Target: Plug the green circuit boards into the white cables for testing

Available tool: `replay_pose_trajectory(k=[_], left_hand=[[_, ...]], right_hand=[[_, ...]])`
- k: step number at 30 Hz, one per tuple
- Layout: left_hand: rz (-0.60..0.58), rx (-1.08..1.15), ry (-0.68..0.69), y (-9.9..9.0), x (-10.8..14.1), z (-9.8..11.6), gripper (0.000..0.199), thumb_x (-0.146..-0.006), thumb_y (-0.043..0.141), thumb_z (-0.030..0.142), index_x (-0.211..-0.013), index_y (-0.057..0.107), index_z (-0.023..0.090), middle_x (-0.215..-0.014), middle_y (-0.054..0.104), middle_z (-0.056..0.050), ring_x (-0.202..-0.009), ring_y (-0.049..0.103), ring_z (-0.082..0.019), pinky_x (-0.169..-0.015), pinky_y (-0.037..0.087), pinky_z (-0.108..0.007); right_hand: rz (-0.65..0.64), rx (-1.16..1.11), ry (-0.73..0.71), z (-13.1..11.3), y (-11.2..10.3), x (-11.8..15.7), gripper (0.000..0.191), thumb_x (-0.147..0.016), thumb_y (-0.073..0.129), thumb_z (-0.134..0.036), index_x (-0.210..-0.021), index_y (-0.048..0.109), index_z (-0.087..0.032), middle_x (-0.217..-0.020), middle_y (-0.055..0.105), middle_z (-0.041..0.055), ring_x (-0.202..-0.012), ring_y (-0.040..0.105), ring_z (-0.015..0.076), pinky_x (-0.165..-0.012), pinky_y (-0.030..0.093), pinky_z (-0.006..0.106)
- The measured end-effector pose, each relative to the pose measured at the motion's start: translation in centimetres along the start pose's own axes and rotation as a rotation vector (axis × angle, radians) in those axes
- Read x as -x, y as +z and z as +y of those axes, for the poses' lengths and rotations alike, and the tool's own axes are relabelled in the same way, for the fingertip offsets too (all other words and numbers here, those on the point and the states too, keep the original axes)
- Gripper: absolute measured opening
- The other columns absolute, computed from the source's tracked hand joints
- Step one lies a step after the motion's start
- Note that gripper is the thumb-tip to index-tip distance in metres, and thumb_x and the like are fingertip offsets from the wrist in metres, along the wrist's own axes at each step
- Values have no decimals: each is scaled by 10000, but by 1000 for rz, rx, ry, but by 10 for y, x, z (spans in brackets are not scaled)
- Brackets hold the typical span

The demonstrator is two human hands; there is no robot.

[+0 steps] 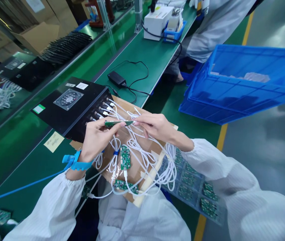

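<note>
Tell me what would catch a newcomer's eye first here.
Probably the big blue crate at the right. Then the white cables fanning from the black box, looping across mid-view. Above the loops, the left hand holds a green circuit board, the right hand by its other end.

1. The left hand (97, 139) grips the left end of the circuit board (111, 123), its thumb laid along the near side.
2. The left wrist (83, 160) and left forearm (54, 202) slope up from the board's lower left, the forearm sleeved.
3. The right hand (158, 125) meets the board's right end, thumb and forefinger pinched together, other fingers curled; what lies between the fingertips is too small to tell.
4. The right forearm (222, 167), sleeved, reaches in from the board's lower right.
</note>
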State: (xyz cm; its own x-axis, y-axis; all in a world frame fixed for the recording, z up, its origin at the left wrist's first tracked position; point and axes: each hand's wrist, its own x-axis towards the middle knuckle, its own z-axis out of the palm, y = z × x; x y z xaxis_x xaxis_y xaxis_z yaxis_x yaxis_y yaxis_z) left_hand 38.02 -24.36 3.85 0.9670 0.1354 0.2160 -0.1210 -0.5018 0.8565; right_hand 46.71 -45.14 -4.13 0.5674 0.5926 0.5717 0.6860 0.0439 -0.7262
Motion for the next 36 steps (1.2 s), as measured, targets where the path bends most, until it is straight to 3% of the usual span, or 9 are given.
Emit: replay_pose_trajectory(k=[9,13,17,20,22,26,29,33,36], left_hand=[[38,28,-50,7,-3,-6,180,-856,791,314,-782,781,150,-643,678,-10,-611,645,-113,-608,507,-205],[-28,31,20,9,-1,-1,155,-876,775,299,-827,764,153,-758,710,-20,-634,647,-108,-613,523,-211],[-117,99,84,13,7,7,154,-925,726,290,-1029,769,186,-920,731,-34,-731,687,-121,-686,580,-228],[-163,115,96,14,12,12,219,-937,712,266,-1146,747,212,-993,749,-42,-829,726,-149,-748,616,-251],[-203,87,169,13,14,14,205,-935,710,227,-1136,750,218,-1095,752,-54,-978,732,-181,-838,627,-281],[-261,45,338,12,16,16,245,-929,697,147,-1156,740,227,-1226,729,-61,-1176,683,-205,-981,601,-331],[-306,70,340,13,18,19,301,-940,680,139,-1230,685,219,-1236,727,-67,-1178,690,-192,-962,610,-309],[-360,6,429,17,20,26,194,-961,649,135,-1143,688,188,-1245,723,-84,-1213,677,-199,-1027,583,-340],[-342,-48,509,24,19,32,172,-953,663,141,-1115,705,182,-1196,735,-90,-1143,704,-192,-975,601,-335]], right_hand=[[-35,-95,162,-11,-1,-4,331,-1044,543,-459,-1115,761,-221,-909,767,26,-516,648,104,-594,506,267],[-117,-119,350,-10,-22,-9,410,-995,582,-560,-1166,755,-230,-946,776,25,-510,635,107,-543,479,258],[33,244,584,26,-59,-13,589,-1010,467,-654,-1065,778,-157,-997,779,115,-781,710,207,-704,524,303],[-205,264,1008,63,-74,-10,771,-1020,308,-712,-1053,779,-103,-852,777,165,-779,720,265,-743,551,352],[-332,86,1122,81,-75,-4,809,-1001,278,-752,-1116,767,-118,-922,792,156,-824,730,268,-771,569,351],[-446,-87,1042,92,-77,9,732,-985,351,-763,-1021,782,-172,-1083,789,104,-942,719,228,-862,555,300],[-449,-132,997,86,-95,15,589,-965,517,-700,-997,743,-157,-945,776,97,-793,698,183,-732,551,275],[-262,-134,909,55,-121,11,437,-899,721,-583,-1015,641,-170,-643,623,-21,-502,507,79,-470,400,200],[-12,-281,798,13,-119,-3,400,-889,751,-552,-947,589,-190,-625,564,-56,-482,464,53,-433,342,177]])
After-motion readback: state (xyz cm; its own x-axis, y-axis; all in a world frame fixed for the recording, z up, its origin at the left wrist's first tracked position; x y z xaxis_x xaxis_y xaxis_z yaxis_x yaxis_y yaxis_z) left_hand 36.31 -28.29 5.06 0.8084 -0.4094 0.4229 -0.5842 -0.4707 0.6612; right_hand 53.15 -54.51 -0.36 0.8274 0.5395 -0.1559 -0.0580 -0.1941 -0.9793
